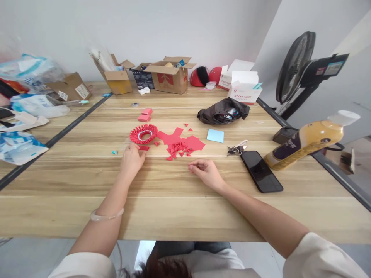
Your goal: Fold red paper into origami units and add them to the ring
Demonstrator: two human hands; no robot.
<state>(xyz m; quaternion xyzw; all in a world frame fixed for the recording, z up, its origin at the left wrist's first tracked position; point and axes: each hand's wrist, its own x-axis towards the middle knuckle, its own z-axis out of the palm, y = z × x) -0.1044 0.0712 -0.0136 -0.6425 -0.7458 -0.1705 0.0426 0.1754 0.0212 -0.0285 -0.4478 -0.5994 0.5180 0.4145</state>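
Observation:
A round red ring of folded paper pieces (pixel 133 134), pale blue along its inner edge, lies on the wooden table. My left hand (pixel 131 160) is at its near left side, fingertips at the rim and thumb apart. Just by that thumb is a small red paper strip (pixel 144 148). To the right, a pile of small folded red triangles (pixel 177 148) lies over flat red paper sheets (pixel 195 143). My right hand (pixel 206 173) rests nearer to me than the pile, thumb and fingers pinched together; whatever they hold, if anything, is too small to make out.
Two red paper blocks (pixel 144 117) lie behind the ring. Rightward are a blue sticky-note pad (pixel 215 135), a black bag (pixel 214 112), keys (pixel 234 151), a phone (pixel 261 172) and a leaning bottle (pixel 307 141). Cardboard boxes (pixel 171 81) line the wall; a fan (pixel 295 67) stands right.

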